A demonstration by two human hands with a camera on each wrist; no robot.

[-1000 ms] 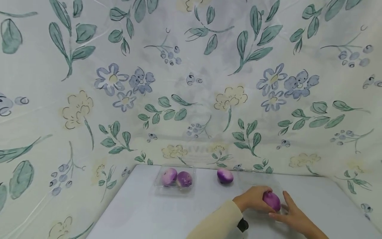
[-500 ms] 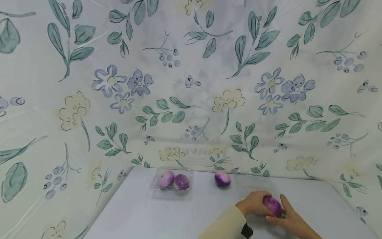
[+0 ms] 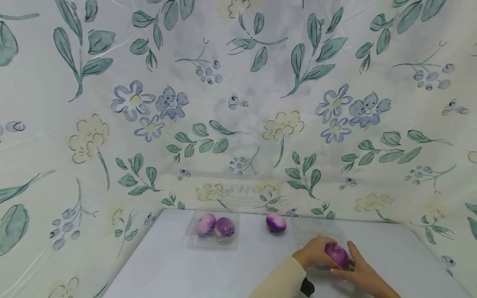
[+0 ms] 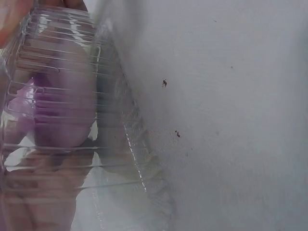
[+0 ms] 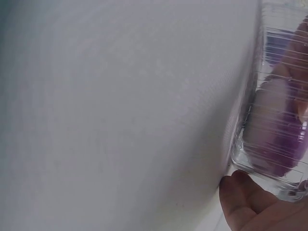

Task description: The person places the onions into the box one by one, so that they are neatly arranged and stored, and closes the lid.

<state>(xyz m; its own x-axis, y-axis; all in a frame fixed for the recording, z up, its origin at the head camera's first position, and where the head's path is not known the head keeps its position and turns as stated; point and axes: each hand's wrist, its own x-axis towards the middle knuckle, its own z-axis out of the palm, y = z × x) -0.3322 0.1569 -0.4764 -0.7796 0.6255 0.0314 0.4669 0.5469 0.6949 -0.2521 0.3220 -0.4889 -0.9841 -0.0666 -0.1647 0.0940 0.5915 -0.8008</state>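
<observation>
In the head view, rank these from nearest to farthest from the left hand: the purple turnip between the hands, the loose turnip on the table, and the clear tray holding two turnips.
1. The held purple turnip, touching the left hand.
2. The loose turnip, farther back and to the left.
3. The clear tray with two turnips, farthest left.

The clear box (image 4: 72,96) under the hands is thin, glossy, see-through plastic with ribbed walls, and the purple onion (image 3: 337,254) inside it has a smooth, slightly shiny skin. The table (image 3: 208,269) is a matt, smooth pale grey surface with a few dark specks. Behind it hangs a flower-printed sheet (image 3: 238,103) that looks like thin creased plastic with a faint sheen.
</observation>
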